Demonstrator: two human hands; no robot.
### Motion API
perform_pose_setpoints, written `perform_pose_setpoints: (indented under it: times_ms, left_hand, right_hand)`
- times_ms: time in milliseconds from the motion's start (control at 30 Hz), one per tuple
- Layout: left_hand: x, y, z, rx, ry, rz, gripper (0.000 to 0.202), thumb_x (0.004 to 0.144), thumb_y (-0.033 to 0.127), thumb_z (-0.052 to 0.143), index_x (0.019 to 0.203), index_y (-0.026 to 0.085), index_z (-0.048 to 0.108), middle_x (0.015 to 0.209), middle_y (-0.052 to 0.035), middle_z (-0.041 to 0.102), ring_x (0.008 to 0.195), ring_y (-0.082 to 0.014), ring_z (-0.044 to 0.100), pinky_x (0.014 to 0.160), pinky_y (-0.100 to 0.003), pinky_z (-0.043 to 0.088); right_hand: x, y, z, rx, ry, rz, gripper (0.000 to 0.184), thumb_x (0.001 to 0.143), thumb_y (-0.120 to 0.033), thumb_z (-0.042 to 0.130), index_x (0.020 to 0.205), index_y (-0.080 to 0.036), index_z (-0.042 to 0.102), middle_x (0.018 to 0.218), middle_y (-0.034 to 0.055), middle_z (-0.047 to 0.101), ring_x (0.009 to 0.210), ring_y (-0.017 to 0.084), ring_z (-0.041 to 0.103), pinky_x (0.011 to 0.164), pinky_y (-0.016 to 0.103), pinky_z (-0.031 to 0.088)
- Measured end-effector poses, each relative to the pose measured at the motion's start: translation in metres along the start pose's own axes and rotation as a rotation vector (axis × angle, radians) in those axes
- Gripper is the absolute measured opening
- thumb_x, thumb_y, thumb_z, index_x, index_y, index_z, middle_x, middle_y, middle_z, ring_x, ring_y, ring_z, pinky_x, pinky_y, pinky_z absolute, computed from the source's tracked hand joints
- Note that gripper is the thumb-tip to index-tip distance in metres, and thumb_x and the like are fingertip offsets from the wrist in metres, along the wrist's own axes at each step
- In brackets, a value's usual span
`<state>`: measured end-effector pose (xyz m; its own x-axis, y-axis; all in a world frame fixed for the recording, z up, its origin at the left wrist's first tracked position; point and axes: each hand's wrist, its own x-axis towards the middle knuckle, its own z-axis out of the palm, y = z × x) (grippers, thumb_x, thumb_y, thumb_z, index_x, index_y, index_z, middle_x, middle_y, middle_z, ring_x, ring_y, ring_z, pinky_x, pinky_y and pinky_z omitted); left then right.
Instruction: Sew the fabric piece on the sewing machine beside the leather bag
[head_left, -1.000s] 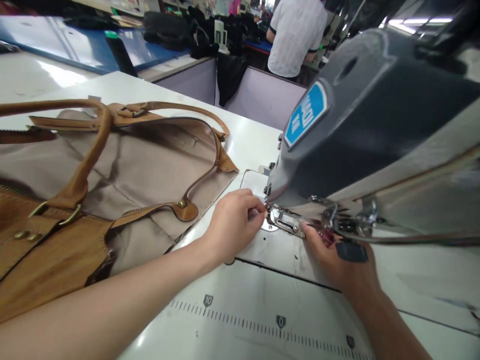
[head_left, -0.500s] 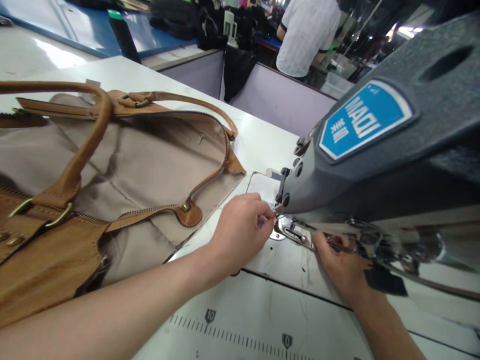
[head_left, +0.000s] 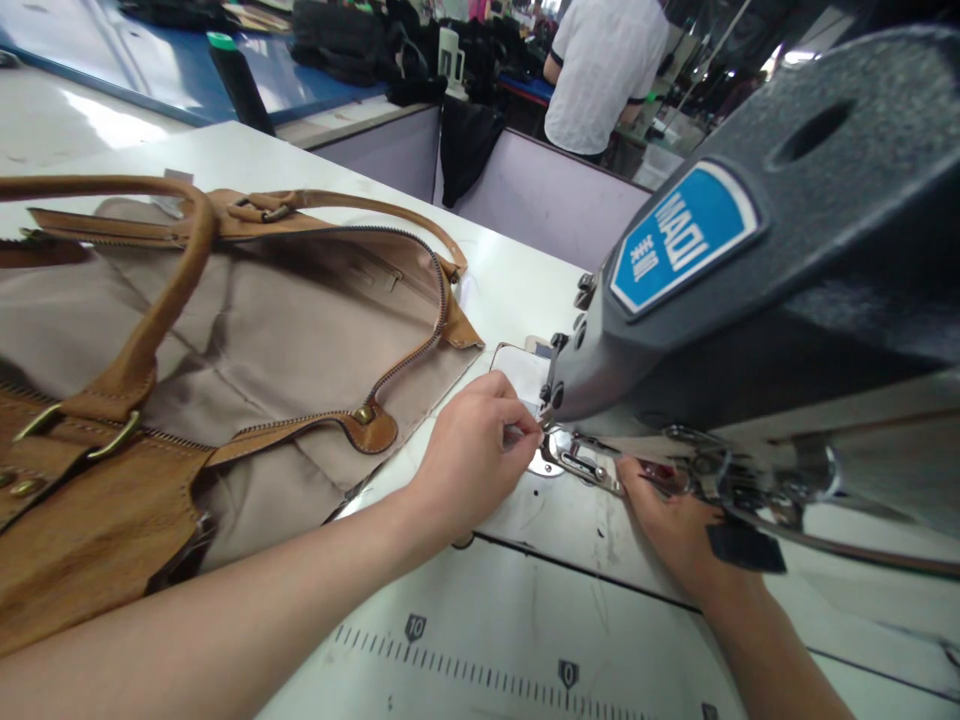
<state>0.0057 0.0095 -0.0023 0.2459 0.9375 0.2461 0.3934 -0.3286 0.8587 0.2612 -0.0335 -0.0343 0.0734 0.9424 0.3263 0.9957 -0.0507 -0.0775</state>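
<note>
A dark grey sewing machine point(head_left: 810, 200) with a blue badge leans over from the right. At its needle area, my left hand point(head_left: 480, 450) is closed in a pinch; whatever lies between the fingertips, perhaps thread, is too small to make out. The metal presser-foot parts point(head_left: 581, 462) sit just right of those fingertips. My right hand point(head_left: 667, 520) reaches under the machine head from the other side, its fingers partly hidden behind metal parts. A tan leather bag point(head_left: 112, 520) with beige lining point(head_left: 292, 320) lies unzipped to the left, touched by neither hand.
The white sewing table point(head_left: 465, 640) carries a printed ruler scale along its front. Beyond it stand a dark thread cone point(head_left: 240, 85) with a green top and a lilac partition point(head_left: 547, 190). A person in a white shirt point(head_left: 600, 70) is in the background.
The view has shifted slightly, so the machine appears a little further left. Both hands keep nearly the same place at the needle area, and the bag lies as before.
</note>
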Motion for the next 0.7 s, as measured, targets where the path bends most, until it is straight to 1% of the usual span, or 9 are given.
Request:
perform_pose_setpoints:
  times_ms: [100,200,367,467,567,700]
  left_hand:
    - [0.000,0.001,-0.001,0.001,-0.014,-0.011,0.016,0.071,0.001,0.063,0.064,0.015,0.068,0.074,-0.0019,0.058,0.070,-0.0124,0.052,0.061,-0.025,0.038]
    - [0.000,0.002,-0.002,0.008,-0.024,-0.014,0.017,0.071,0.002,0.061,0.064,0.015,0.068,0.074,-0.0021,0.057,0.068,-0.0121,0.052,0.060,-0.025,0.038]
    - [0.000,0.002,-0.002,0.021,-0.034,-0.008,0.016,0.071,0.001,0.060,0.065,0.014,0.068,0.074,-0.0024,0.057,0.069,-0.0125,0.052,0.061,-0.025,0.038]
    - [0.000,0.002,-0.001,0.036,-0.034,0.004,0.016,0.071,0.001,0.060,0.065,0.014,0.068,0.073,-0.0022,0.057,0.068,-0.0122,0.052,0.061,-0.025,0.037]
    - [-0.001,0.002,0.000,0.036,-0.027,0.014,0.015,0.072,0.003,0.061,0.064,0.014,0.068,0.073,-0.0021,0.057,0.068,-0.0120,0.051,0.060,-0.025,0.037]
    - [-0.001,0.001,0.000,0.030,-0.029,0.014,0.015,0.073,0.004,0.060,0.064,0.014,0.067,0.074,-0.0022,0.057,0.069,-0.0124,0.052,0.062,-0.025,0.037]
  right_hand:
    - [-0.001,0.002,-0.001,-0.018,-0.023,-0.042,0.033,0.081,-0.045,0.056,0.092,-0.017,0.069,0.088,0.0142,0.069,0.086,0.032,0.063,0.080,0.042,0.048]
    - [-0.002,0.004,-0.002,-0.026,-0.028,-0.061,0.033,0.082,-0.045,0.054,0.094,-0.018,0.070,0.087,0.0139,0.069,0.086,0.033,0.063,0.077,0.042,0.048]
    - [-0.007,0.005,-0.001,-0.026,-0.019,-0.058,0.031,0.083,-0.045,0.054,0.084,-0.019,0.070,0.076,0.0127,0.069,0.084,0.033,0.064,0.070,0.040,0.048]
    - [-0.008,0.004,-0.001,-0.028,-0.038,-0.066,0.030,0.084,-0.045,0.054,0.087,-0.019,0.070,0.077,0.0122,0.069,0.085,0.032,0.064,0.070,0.038,0.048]
    - [-0.005,-0.001,-0.004,-0.019,-0.039,-0.070,0.031,0.084,-0.045,0.053,0.092,-0.019,0.070,0.080,0.0119,0.069,0.084,0.031,0.064,0.070,0.039,0.048]
    - [0.001,-0.014,-0.013,0.023,-0.038,-0.066,0.031,0.084,-0.044,0.053,0.091,-0.019,0.070,0.084,0.0121,0.069,0.085,0.030,0.064,0.072,0.040,0.048]
